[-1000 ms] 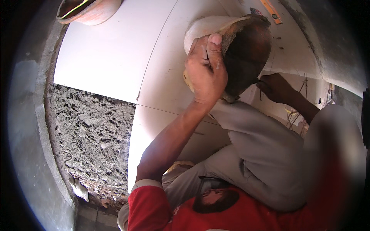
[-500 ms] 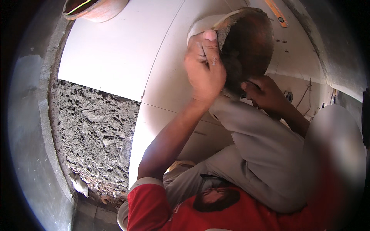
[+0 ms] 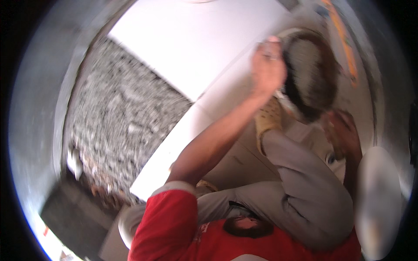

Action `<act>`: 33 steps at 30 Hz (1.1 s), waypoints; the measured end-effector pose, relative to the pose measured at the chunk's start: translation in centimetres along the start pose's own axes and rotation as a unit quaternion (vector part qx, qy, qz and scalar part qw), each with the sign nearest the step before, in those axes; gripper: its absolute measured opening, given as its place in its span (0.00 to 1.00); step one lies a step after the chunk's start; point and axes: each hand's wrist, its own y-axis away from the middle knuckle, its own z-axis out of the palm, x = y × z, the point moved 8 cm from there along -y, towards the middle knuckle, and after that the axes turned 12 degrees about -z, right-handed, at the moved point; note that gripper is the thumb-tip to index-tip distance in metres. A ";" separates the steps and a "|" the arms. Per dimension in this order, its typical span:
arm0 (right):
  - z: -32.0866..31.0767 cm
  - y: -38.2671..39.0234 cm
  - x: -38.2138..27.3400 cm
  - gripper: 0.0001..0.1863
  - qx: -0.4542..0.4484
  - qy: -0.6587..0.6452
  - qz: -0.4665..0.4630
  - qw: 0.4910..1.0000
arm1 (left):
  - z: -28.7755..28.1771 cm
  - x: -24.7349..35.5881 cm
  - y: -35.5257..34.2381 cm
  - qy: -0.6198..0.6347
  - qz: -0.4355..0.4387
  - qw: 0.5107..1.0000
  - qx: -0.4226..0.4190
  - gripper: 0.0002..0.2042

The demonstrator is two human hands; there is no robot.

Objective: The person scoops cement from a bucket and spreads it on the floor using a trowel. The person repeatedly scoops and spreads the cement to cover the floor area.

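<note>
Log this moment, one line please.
left hand: holds tilted bowl by rim | right hand: near bowl's lower edge, contact blurred | inside bowl: grey material

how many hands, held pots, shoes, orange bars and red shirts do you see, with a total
hands: 2
held pot: 1
shoes: 2, one mostly hidden
orange bar: 1, blurred
red shirt: 1
total: 7
</note>
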 end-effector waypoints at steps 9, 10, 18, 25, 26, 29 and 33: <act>1.1 -0.9 -10.5 0.29 -0.207 -0.022 -0.087 0.974 | -5.8 0.6 0.5 -0.054 -0.040 0.997 -0.023 0.38; 1.5 -1.2 -11.4 0.32 -0.132 -0.010 -0.099 0.986 | -7.6 0.9 1.1 -0.109 -0.008 0.992 -0.064 0.38; 20.0 0.1 -22.2 0.32 -0.243 0.197 -0.262 0.913 | -35.2 -1.6 14.1 -0.477 -0.055 0.873 -0.088 0.16; 48.4 -1.1 -14.7 0.28 -0.284 0.053 -0.280 0.916 | -50.1 -9.7 25.1 -0.305 -0.099 0.902 0.290 0.24; 52.1 -1.4 -13.5 0.30 -0.266 0.117 -0.317 0.903 | -50.4 -11.3 26.1 -0.300 -0.066 0.893 0.330 0.23; 55.0 -1.7 -11.2 0.32 -0.211 0.132 -0.379 0.891 | -51.4 -17.2 29.7 -0.243 -0.070 0.859 0.445 0.13; 50.9 -3.4 -14.7 0.26 -0.154 0.210 -0.511 0.819 | -51.2 -21.1 32.5 -0.293 -0.030 0.761 0.577 0.13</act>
